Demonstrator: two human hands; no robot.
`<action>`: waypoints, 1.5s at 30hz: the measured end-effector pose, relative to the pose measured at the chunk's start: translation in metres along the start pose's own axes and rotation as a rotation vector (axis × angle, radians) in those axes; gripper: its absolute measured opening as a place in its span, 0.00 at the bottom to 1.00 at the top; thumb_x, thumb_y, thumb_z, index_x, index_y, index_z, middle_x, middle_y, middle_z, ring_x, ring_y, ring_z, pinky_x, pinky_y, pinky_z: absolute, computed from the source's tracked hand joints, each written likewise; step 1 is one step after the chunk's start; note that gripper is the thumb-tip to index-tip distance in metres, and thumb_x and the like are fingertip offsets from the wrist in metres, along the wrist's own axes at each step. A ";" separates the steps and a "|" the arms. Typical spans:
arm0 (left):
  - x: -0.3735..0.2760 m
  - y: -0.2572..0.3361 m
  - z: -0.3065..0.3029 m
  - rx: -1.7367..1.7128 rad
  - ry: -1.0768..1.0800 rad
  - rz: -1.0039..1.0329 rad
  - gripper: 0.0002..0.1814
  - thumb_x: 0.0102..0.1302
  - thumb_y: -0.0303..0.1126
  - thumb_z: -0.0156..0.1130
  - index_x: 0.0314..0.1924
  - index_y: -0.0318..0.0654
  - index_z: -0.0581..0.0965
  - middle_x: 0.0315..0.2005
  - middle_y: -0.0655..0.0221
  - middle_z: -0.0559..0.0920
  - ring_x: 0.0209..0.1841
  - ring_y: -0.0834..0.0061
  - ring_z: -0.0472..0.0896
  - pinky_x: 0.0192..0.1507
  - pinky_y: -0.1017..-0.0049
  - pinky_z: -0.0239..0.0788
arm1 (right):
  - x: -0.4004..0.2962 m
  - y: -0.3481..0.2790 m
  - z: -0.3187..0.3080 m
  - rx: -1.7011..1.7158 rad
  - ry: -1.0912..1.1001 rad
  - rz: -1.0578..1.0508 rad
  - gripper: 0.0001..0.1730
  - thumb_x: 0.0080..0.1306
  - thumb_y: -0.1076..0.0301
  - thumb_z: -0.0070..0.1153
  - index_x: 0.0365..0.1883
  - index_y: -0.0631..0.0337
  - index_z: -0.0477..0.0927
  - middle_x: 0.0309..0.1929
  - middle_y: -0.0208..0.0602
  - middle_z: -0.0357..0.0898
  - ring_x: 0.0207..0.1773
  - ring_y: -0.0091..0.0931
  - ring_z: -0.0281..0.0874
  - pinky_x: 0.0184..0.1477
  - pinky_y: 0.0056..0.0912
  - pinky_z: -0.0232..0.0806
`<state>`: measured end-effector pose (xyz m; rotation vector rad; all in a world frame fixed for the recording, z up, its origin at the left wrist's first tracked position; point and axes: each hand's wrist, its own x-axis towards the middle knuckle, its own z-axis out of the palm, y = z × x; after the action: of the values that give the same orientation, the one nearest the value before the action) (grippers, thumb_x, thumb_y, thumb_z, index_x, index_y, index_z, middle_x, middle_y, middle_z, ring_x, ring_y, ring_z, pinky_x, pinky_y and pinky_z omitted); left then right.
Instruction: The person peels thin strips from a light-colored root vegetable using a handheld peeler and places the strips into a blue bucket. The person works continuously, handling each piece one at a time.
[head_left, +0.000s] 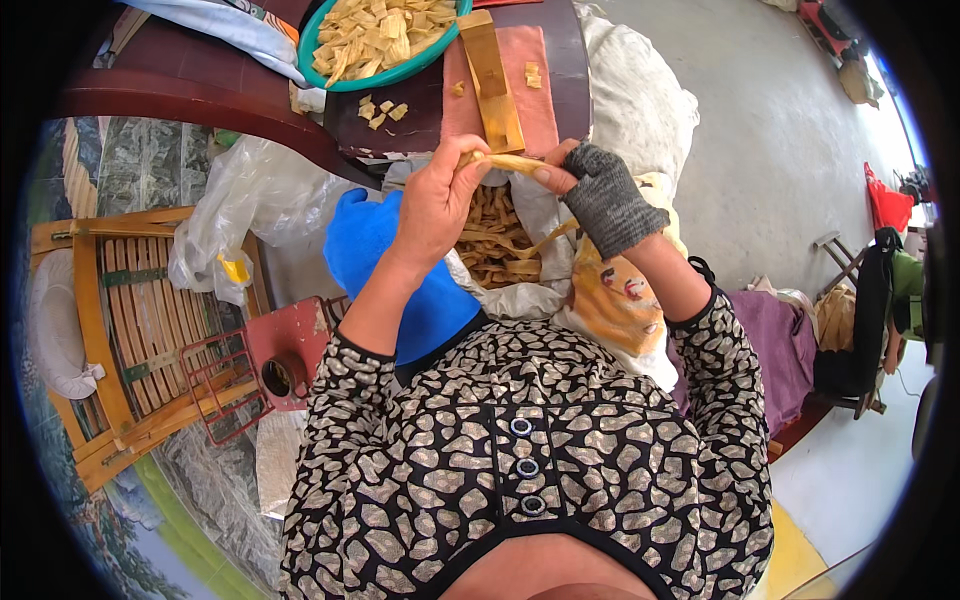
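My bare left hand (442, 199) and my right hand (600, 187), in a grey fingerless knit glove, pinch a pale yellow dried plant strip (512, 162) between them. Its tail hangs below my right hand. Just beyond is a wooden block tool (491, 90) with a raised part, on a pink cloth (540, 112) at the table's near edge. Small cut pieces (533, 75) lie on the cloth, and others (382, 111) on the dark table. A green basin (375, 82) holds many flat pieces. Below my hands, an open white sack (525, 300) holds long dried strips (495, 232).
A blue cloth (420, 300) and an orange-and-white cloth (622, 300) flank the sack. Left are a plastic bag (247, 195), a bamboo-slat chair (150, 315) and a red stool (289, 337) holding a cup (283, 373). A full white sack (637, 90) stands right of the table.
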<state>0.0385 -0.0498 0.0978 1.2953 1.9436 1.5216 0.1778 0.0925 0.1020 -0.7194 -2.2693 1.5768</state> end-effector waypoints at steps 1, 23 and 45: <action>0.005 -0.008 0.002 -0.014 0.026 -0.014 0.07 0.66 0.32 0.54 0.41 0.38 0.72 0.23 0.74 0.70 0.25 0.86 0.65 0.26 0.83 0.60 | 0.007 0.002 0.000 -0.042 0.009 -0.008 0.16 0.56 0.59 0.59 0.27 0.66 0.77 0.22 0.43 0.74 0.29 0.31 0.74 0.35 0.30 0.66; 0.082 -0.084 0.017 0.120 0.083 -0.259 0.16 0.62 0.39 0.54 0.35 0.30 0.74 0.26 0.58 0.80 0.32 0.64 0.78 0.36 0.70 0.67 | 0.096 0.032 0.014 -0.342 0.293 0.002 0.20 0.56 0.54 0.54 0.29 0.66 0.77 0.32 0.52 0.76 0.38 0.44 0.74 0.42 0.41 0.66; -0.076 -0.091 0.092 -0.178 -0.538 -0.547 0.12 0.58 0.33 0.60 0.20 0.34 0.74 0.13 0.76 0.69 0.17 0.86 0.64 0.19 0.80 0.54 | 0.002 -0.054 -0.025 1.334 -0.019 0.054 0.11 0.60 0.61 0.56 0.26 0.56 0.70 0.14 0.26 0.63 0.14 0.17 0.58 0.14 0.19 0.51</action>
<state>0.1053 -0.0592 -0.0363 0.8727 1.5856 0.9304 0.1763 0.0984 0.1616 -0.3342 -0.7492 2.5143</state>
